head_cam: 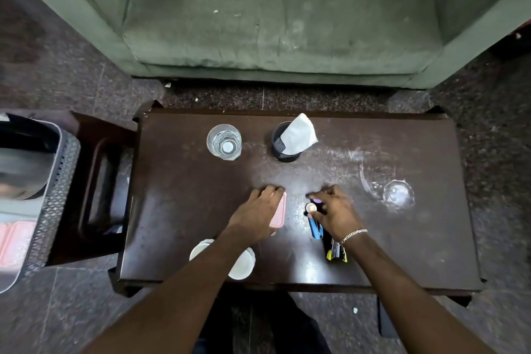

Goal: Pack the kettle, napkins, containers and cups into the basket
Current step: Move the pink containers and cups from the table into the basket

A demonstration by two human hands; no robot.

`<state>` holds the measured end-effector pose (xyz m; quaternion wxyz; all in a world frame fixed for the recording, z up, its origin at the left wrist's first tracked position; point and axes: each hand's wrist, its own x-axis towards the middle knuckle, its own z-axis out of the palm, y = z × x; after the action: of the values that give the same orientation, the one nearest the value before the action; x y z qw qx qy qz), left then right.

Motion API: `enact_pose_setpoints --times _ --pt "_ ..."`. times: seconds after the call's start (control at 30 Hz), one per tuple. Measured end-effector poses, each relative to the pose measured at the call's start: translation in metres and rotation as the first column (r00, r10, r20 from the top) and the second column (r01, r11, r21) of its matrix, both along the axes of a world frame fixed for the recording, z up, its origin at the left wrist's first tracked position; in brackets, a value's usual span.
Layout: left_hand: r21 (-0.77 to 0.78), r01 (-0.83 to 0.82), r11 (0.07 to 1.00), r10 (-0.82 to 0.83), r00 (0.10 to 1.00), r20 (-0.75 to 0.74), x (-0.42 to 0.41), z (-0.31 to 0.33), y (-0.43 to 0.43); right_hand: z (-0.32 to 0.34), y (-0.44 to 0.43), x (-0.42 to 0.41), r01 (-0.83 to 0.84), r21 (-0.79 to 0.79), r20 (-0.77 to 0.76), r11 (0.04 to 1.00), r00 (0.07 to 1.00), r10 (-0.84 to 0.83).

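While the pink container lies flat on the table, the left hand curls over it, fingers gripping its far end. The right hand sits just beside, bent over small oddments; whether it grips any I cannot tell. Left of the table, the basket holds the kettle, and a glass cup stands farther back.

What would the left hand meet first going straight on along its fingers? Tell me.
From the left hand, likely the black mesh holder with the napkin, across the table; depth unclear.
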<state>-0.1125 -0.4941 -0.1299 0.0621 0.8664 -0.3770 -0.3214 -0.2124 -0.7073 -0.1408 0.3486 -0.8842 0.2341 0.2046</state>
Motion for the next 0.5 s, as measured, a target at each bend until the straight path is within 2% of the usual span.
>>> enact_pose_setpoints --times 0.27,0.5 --pt "-0.006 -0.032 0.999 0.032 0.997 -0.070 0.007 0.001 0.004 -0.007 0.002 0.008 -0.008 -0.035 0.006 0.999 1.000 0.008" --pt "-0.081 -0.054 0.995 0.050 0.997 -0.059 0.017 0.000 0.020 -0.005 0.010 0.011 -0.046 -0.080 0.024 0.996 0.999 0.048"
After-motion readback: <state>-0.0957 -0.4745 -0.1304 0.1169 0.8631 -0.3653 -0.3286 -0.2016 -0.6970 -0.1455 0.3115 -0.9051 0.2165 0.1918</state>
